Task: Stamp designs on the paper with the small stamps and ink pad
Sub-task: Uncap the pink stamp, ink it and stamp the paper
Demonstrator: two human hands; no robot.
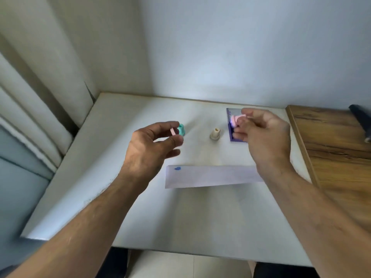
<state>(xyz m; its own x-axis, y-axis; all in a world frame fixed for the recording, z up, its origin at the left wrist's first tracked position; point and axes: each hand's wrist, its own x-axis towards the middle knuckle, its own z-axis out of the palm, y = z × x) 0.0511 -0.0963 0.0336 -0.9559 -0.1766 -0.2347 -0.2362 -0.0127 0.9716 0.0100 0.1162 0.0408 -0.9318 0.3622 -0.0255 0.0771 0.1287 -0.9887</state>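
R hand (261,133) grip holds small pink plastic stamp (237,118) over purple ink pad (230,125); L hand (154,143) grip pinches thin pink cap (173,131) left of pad.

Right hand (261,133) holds pink stamp (236,118) above ink pad (230,125)

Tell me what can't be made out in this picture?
Head view only:
- Ink pad: mostly hidden behind the right hand.
- Pink stamp: motion-blurred, its design unreadable.
- Pink piece in the left hand: too small to identify.
- Blue mark on the paper: shape too small.
- Dark object: cut off by the right edge.
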